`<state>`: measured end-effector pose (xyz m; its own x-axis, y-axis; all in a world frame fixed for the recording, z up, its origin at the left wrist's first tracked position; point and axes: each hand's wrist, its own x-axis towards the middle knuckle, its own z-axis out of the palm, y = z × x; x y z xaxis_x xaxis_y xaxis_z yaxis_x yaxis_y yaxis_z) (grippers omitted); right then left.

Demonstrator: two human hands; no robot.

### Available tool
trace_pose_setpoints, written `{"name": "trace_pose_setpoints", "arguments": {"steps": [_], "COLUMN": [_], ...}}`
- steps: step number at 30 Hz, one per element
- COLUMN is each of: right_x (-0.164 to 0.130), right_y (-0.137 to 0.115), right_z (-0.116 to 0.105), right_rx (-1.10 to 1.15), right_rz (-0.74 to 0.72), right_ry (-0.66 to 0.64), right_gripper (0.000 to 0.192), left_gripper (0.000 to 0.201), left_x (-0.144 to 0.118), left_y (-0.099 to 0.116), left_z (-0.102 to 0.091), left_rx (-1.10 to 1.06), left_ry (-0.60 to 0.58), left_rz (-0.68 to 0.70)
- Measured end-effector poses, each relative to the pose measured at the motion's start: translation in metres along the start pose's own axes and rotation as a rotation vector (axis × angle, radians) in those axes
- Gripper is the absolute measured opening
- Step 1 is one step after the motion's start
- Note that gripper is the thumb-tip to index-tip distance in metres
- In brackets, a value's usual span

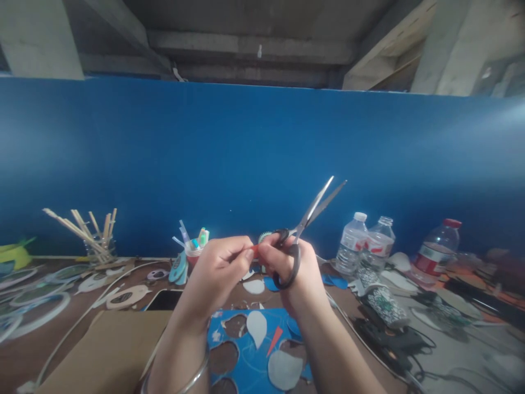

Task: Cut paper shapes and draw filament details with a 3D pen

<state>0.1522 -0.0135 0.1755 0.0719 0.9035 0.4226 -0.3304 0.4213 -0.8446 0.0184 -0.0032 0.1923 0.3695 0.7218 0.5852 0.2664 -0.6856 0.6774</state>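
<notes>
My left hand (227, 262) and my right hand (293, 268) meet above the table. Between their fingertips is a small orange-red piece (255, 250), pinched by the left thumb and finger; its exact shape is mostly covered. Black-handled scissors (305, 219) hang on my right hand, blades slightly apart and pointing up and away to the right. The right thumb and fingers also touch the small piece. Below lies a blue sheet (246, 350) with cut-out holes. White teardrop-shaped pieces (257, 328) and a narrow red-orange sliver (274, 340) rest on it.
Brown cardboard (106, 350) lies at the left, near a dark phone (164, 300). A glass jar of sticks (99, 246) and a cup of markers (193, 253) stand behind. At the right are plastic bottles (351, 246), a patterned cylinder (388, 306) and cables. A blue partition (246, 153) rises behind.
</notes>
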Motion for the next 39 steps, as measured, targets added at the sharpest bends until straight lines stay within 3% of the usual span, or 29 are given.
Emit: {"name": "trace_pose_setpoints", "arguments": {"steps": [4, 11, 20, 27, 35, 39], "right_x": [-0.001, 0.000, -0.002, -0.004, -0.003, 0.001], "right_y": [0.000, -0.001, 0.004, 0.005, 0.013, 0.006], "right_z": [-0.001, 0.012, 0.011, 0.017, 0.009, -0.002], "right_rx": [-0.043, 0.098, 0.076, 0.053, -0.019, -0.109], "right_rz": [-0.021, -0.030, -0.077, -0.107, -0.140, -0.139], "right_ry": [0.042, 0.249, 0.179, 0.302, 0.179, -0.118], "right_gripper": [0.011, 0.012, 0.012, 0.014, 0.018, 0.031], "left_gripper": [0.032, 0.031, 0.034, 0.034, 0.032, 0.031], "left_x": [0.001, 0.000, 0.001, 0.002, 0.002, 0.001], "left_y": [-0.001, -0.001, 0.000, -0.001, -0.001, -0.001], "left_z": [0.003, 0.000, 0.009, 0.010, 0.013, 0.010], "left_rx": [-0.042, -0.075, -0.038, 0.014, -0.043, -0.132], "left_ry": [-0.015, 0.128, 0.042, 0.051, 0.071, 0.206], "left_rz": [-0.029, -0.019, -0.048, -0.064, -0.043, -0.024]}}
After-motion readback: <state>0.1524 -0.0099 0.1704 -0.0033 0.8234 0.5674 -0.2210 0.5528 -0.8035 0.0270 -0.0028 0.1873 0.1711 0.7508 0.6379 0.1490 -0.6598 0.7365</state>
